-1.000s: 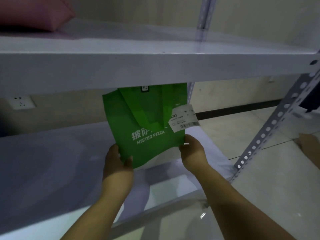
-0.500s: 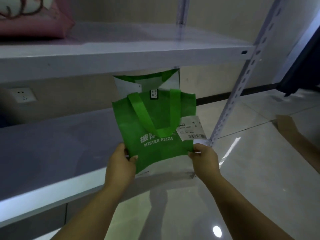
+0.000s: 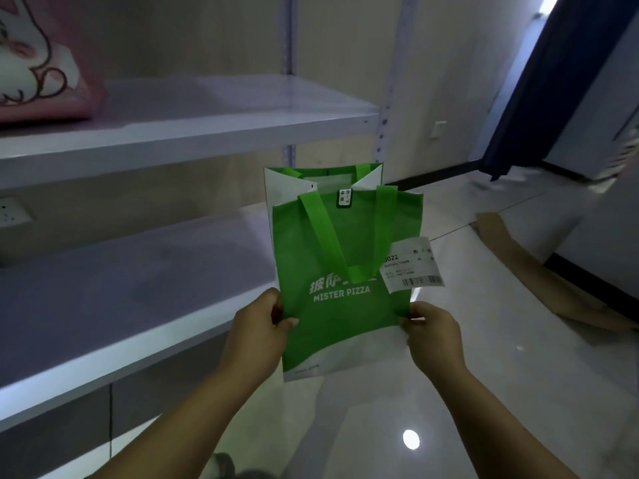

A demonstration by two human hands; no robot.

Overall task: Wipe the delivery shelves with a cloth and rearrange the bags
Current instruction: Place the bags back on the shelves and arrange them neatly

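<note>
Head cam: my left hand (image 3: 257,326) and right hand (image 3: 432,335) pinch the green bag (image 3: 345,305) by its side edges, fingers curled on fabric. Bag is upright, held before the lower shelf's (image 3: 138,288) right end. Pink bag (image 3: 41,63) sits on the upper shelf (image 3: 207,108), far left.

- Green bag (image 3: 345,316), near face, centre: brand name "MISTER PIZZA" in white capitals.
- Same face, just above the brand name: a line of larger white Chinese characters. The first two read 披萨; the rest are covered by the green handle (image 3: 320,229).
- White slip (image 3: 413,264) at the bag's right edge:
  - top left: bold digits "022", after a partly covered leading figure
  - beneath the digits: a line starting "Delivery"
  - lower edge: a barcode
  - remaining lines too small to read
- Small tag (image 3: 344,198), top centre of the near face: printed, illegible.
- White bottom band, left: fine print, illegible.
</note>
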